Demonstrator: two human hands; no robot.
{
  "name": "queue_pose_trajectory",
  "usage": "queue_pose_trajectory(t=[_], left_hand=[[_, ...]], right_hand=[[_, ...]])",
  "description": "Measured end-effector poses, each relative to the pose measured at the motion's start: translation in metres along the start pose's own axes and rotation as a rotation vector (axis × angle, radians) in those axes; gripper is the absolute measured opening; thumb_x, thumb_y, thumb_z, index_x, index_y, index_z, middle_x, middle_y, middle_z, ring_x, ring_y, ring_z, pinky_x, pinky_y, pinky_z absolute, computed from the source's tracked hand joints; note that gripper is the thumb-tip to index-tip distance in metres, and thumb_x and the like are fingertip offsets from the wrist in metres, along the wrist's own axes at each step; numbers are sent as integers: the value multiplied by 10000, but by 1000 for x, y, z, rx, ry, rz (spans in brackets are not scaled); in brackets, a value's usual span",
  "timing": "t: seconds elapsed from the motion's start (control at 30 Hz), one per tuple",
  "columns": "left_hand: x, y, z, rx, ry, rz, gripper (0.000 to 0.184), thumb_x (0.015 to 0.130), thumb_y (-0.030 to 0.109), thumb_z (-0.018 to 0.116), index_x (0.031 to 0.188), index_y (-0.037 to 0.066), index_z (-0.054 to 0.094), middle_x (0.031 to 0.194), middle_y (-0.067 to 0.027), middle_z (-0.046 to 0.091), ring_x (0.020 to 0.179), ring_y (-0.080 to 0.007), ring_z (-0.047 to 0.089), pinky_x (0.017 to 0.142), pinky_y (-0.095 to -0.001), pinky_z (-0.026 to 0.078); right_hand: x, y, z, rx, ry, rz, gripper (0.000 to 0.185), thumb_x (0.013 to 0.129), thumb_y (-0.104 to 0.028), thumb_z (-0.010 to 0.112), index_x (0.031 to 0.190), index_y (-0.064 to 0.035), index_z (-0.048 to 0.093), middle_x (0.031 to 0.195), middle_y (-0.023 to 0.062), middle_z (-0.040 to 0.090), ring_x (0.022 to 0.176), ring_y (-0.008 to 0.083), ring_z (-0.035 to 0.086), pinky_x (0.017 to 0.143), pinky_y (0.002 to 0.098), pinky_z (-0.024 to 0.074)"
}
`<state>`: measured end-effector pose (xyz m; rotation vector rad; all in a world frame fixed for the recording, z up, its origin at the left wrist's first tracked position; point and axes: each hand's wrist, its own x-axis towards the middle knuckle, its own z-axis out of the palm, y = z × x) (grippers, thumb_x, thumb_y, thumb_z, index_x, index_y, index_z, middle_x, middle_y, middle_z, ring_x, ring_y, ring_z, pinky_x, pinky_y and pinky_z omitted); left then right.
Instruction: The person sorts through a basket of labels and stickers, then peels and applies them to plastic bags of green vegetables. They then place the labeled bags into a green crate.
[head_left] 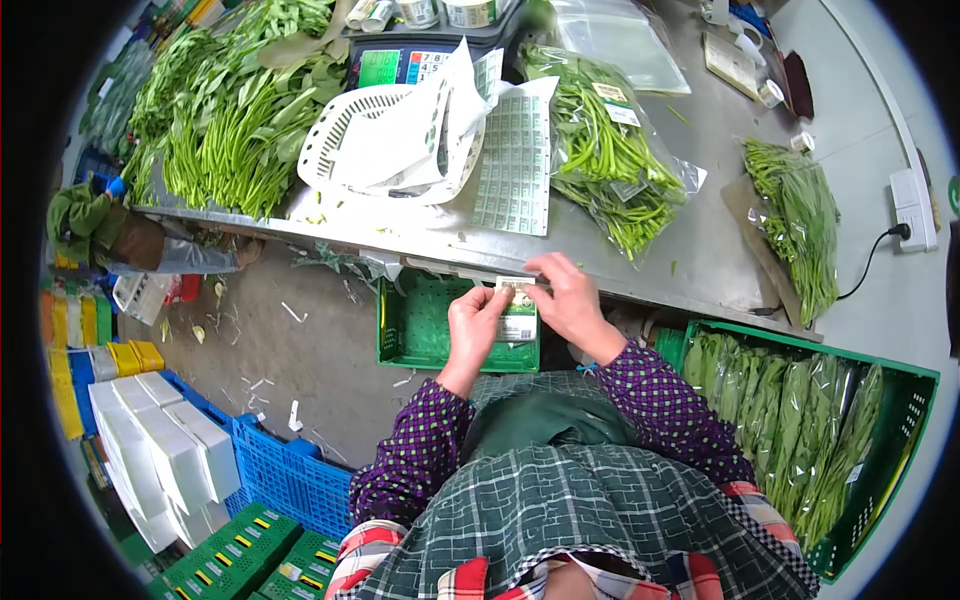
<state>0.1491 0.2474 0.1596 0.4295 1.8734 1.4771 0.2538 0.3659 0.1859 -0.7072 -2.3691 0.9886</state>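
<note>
A small printed label (517, 318), white and green, is pinched between my two hands over the table's front edge. My left hand (474, 325) holds its left side, thumb and fingertips together. At its upper right, my right hand (572, 308) has thumb and fingers closed on the label's top. Beneath the hands is a green crate (400, 335). On the metal table (400, 226) stands a white basket (322, 150) with white paper, and a sheet of printed labels (513, 165) lies beside it. Bagged greens (610, 135) rest to the right of the sheet.
Loose greens (235, 130) are heaped at the back left beside a scale (380, 66). More greens (795, 220) lie at the right. A green crate (905, 400) holds bagged greens at lower right. Another person (135, 240) is at far left, above white boxes (165, 440).
</note>
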Motion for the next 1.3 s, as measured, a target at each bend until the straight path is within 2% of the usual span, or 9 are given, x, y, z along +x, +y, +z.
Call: queue_pose_trajectory(t=[0.1, 0.3, 0.57, 0.73, 0.9, 1.03, 1.07, 1.13, 1.3], left_hand=[[20, -7, 8, 84, 35, -20, 234, 825, 170, 663, 703, -27, 636, 580, 34, 529, 545, -23, 398, 468, -215, 321], [27, 4, 4, 245, -14, -169, 250, 845, 216, 618, 859, -27, 671, 706, 1, 597, 652, -86, 492, 603, -239, 403], [-5, -26, 17, 437, -89, 725, 332, 840, 81, 610, 1123, -52, 498, 1062, -145, 532, 977, -225, 510, 885, -344, 408], [-78, -40, 141, 340, -857, 108, 304, 815, 240, 672, 962, -16, 601, 846, -68, 611, 771, -121, 564, 703, -256, 463], [-145, -110, 243, 231, -934, -536, 468, 880, 392, 554, 1130, -4, 534, 950, -86, 595, 813, -168, 583, 691, -290, 484], [-169, -236, 294, 346, -968, -289, 672, 897, 552, 410, 1289, 7, 435, 1242, -137, 507, 1068, -231, 526, 908, -372, 414], [-184, -258, 318, 114, -721, -131, 682, 882, 610, 367, 1065, -12, 580, 848, -165, 598, 802, -248, 579, 730, -354, 467], [-195, -146, 293, 103, -755, -548, 726, 858, 636, 373, 1124, -10, 569, 997, -201, 624, 975, -315, 580, 882, -387, 420], [-203, -141, 279, 63, -574, -481, 822, 807, 672, 438, 1205, -44, 513, 1120, -219, 580, 1044, -270, 560, 913, -346, 406]], right_hand=[[-5, 10, -22, 144, 21, 170, 228, 767, -78, 663, 976, -20, 591, 897, 93, 605, 697, 150, 614, 568, 262, 492], [-90, 34, -87, 73, 182, 275, 237, 740, -124, 681, 948, -44, 601, 866, 110, 605, 662, 228, 620, 601, 331, 496], [-273, -128, -352, -1117, 840, 466, 370, 724, -108, 693, 1070, -49, 576, 1067, 112, 599, 960, 278, 587, 831, 357, 468], [-317, -150, -489, -1736, 786, 454, 466, 789, -255, 654, 1170, -21, 523, 1161, 167, 548, 1053, 332, 521, 904, 374, 410], [-338, -97, -517, -1238, 532, 742, 358, 832, -248, 618, 1062, 14, 535, 988, 195, 548, 886, 345, 557, 779, 365, 437], [-345, -94, -518, -999, 628, 764, 285, 905, -132, 510, 1153, 5, 545, 1083, 161, 591, 1019, 228, 560, 892, 309, 408], [-348, -85, -523, -959, 608, 735, 300, 908, -168, 517, 1150, 6, 549, 1052, 177, 600, 961, 251, 574, 842, 328, 430], [-357, -96, -524, -1055, 530, 696, 340, 914, -239, 532, 1145, 9, 557, 991, 211, 617, 844, 296, 600, 741, 365, 472], [-338, -115, -512, -989, 587, 744, 412, 937, -313, 490, 1119, 49, 564, 1042, 254, 599, 926, 378, 576, 811, 389, 455]])
